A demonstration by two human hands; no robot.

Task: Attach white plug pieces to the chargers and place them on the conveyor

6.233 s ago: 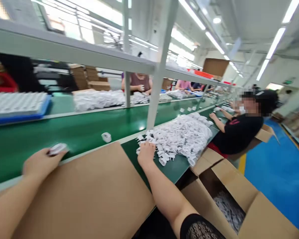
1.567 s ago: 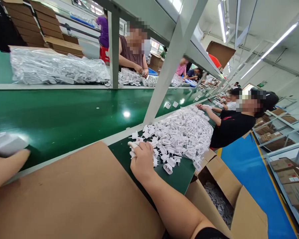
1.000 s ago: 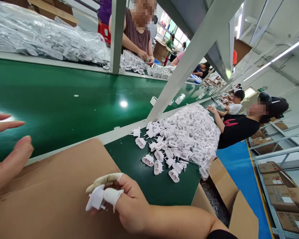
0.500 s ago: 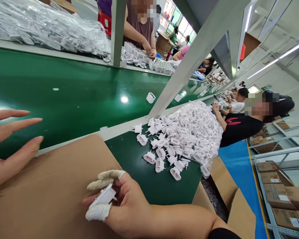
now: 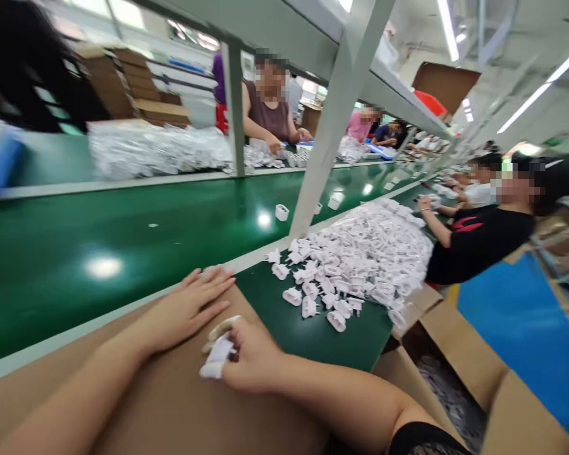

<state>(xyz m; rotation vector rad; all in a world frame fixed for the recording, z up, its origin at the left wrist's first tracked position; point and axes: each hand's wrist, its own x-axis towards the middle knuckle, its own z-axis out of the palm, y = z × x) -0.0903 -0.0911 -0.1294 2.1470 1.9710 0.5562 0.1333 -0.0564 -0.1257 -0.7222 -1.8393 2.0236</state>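
Between the thumb and fingers of my right hand (image 5: 246,354) is a white plug adapter (image 5: 220,349); pale finger cots cover some of those fingertips. My left hand (image 5: 196,308) lies flat on a brown cardboard sheet (image 5: 171,404), fingers stretched out and nothing in them. Its fingertips are at the sheet's far edge, just beyond my right hand. To the right of both hands, a heap of white plug adapters (image 5: 332,272) spreads over the dark green tabletop (image 5: 275,303), part of it in a clear plastic bag (image 5: 403,246).
A green conveyor belt (image 5: 208,221) runs behind the sheet, carrying a few white pieces (image 5: 281,212). A grey post (image 5: 322,139) rises beside the heap. An open carton (image 5: 455,354) stands at lower right. Co-workers sit across the belt and a person in black (image 5: 488,234) at right.
My left hand has come from the left edge down onto the cardboard beside my right hand. The right hand still holds the adapter. The camera view has shifted and tilted.
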